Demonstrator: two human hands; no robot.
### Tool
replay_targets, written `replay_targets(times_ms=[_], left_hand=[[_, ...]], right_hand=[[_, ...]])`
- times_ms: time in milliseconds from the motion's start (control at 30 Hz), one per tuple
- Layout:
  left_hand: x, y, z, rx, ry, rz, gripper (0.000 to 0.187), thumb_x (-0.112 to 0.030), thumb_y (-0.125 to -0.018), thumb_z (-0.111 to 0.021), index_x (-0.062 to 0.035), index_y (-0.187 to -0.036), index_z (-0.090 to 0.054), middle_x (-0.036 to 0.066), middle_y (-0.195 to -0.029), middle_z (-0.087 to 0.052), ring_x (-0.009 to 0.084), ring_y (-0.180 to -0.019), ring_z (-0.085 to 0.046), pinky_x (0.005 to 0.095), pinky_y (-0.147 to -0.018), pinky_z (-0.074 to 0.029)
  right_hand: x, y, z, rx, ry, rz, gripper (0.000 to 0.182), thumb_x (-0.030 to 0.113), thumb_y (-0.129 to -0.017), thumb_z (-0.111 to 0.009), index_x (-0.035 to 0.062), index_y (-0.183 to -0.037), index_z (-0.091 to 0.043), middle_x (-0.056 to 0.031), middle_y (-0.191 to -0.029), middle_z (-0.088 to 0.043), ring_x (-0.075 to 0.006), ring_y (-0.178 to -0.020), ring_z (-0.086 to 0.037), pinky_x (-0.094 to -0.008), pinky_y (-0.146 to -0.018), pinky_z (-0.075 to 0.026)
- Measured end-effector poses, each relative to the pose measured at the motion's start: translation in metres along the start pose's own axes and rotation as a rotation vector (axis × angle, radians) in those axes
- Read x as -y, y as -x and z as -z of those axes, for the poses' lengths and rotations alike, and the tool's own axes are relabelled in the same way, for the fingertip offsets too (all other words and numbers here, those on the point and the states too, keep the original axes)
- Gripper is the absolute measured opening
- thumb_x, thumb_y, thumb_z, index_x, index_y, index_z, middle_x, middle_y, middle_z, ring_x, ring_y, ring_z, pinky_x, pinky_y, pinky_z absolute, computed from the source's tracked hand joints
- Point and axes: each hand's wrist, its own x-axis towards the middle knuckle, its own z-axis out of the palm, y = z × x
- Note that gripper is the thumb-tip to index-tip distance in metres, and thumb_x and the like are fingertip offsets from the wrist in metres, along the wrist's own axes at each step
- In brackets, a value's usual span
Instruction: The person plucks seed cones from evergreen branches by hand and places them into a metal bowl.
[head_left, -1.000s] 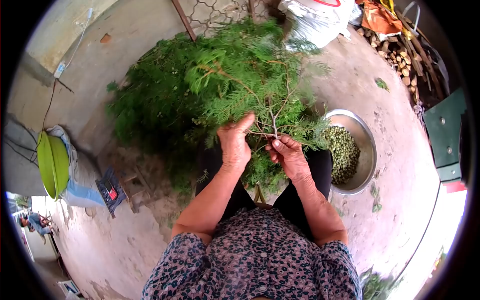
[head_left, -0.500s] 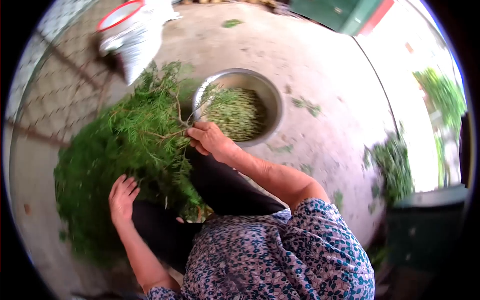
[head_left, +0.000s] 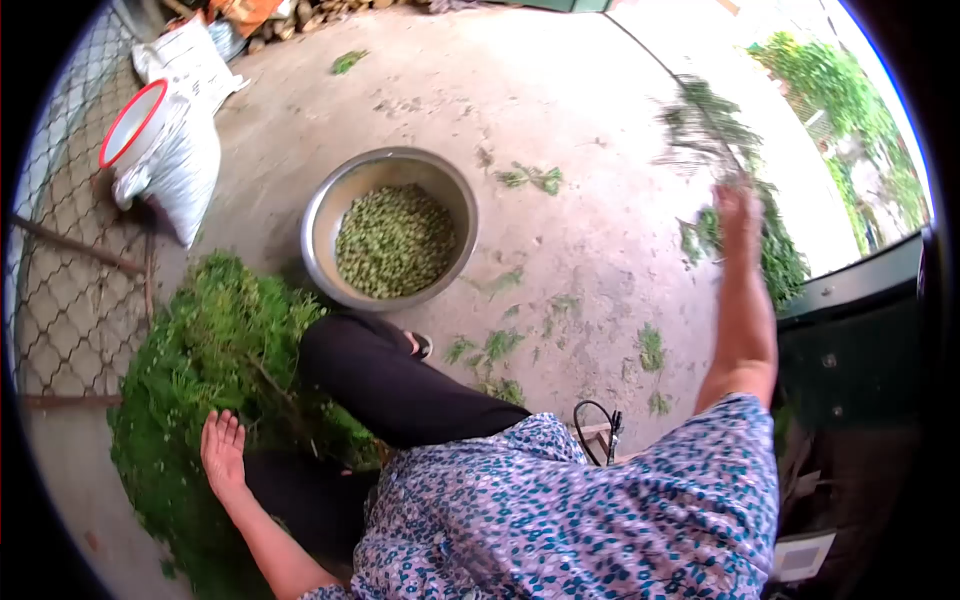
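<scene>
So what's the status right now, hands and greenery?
Left hand open, resting on the green branch pile. Right hand raised, blurred, at a leafy sprig. Steel bowl of green bits sits apart.

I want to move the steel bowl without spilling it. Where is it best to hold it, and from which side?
Grip the steel bowl by its rolled rim, at opposite edges, coming from above on the open concrete side. It stands upright and is partly filled with small green pieces; the near edge is crowded by the person's leg and the green branches.

free: bare concrete floor (head_left: 600,130) | obstacles: metal bowl (head_left: 325,205), branch pile (head_left: 190,350)
</scene>
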Motion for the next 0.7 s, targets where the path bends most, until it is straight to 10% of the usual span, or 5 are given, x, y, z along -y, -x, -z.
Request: replay_targets(times_ms=[133, 433, 700], left_hand=[[0.0, 0.003, 0.009, 0.066, 0.003, -0.021, 0.034, -0.02, -0.087, -0.049, -0.0038, -0.117, -0.046, 0.011, -0.109, -0.054, 0.0202, -0.095, -0.054, 0.0343, -0.082, -0.046], [-0.023, 0.057, -0.029, -0.123, 0.059, -0.182, 0.028, -0.016, -0.084, -0.054, -0.0003, -0.107, -0.052, 0.014, -0.1, -0.058, 0.0217, -0.09, -0.056, 0.0343, -0.081, -0.046], [-0.033, 0.11, -0.034, -0.336, 0.153, -0.335, 0.023, -0.015, -0.083, -0.056, -0.0002, -0.1, -0.056, 0.012, -0.093, -0.06, 0.0182, -0.081, -0.056, 0.0307, -0.073, -0.047]], right_hand=[[-0.011, -0.097, 0.084, -0.542, 0.193, -0.052, 0.039, 0.032, -0.084, -0.054, -0.0012, -0.104, -0.047, -0.0138, -0.086, -0.055, -0.0242, -0.075, -0.057, -0.0292, -0.059, -0.052], [-0.244, 0.061, -0.08, 0.207, 0.051, -0.767, 0.022, 0.015, -0.085, -0.05, 0.0018, -0.103, -0.049, -0.0108, -0.093, -0.056, -0.025, -0.084, -0.057, -0.0362, -0.071, -0.049], [-0.144, 0.2, -0.267, 0.881, -0.153, -0.617, 0.025, 0.01, -0.085, -0.051, -0.0032, -0.106, -0.051, -0.0094, -0.085, -0.057, -0.0181, -0.075, -0.056, -0.0284, -0.067, -0.048]])
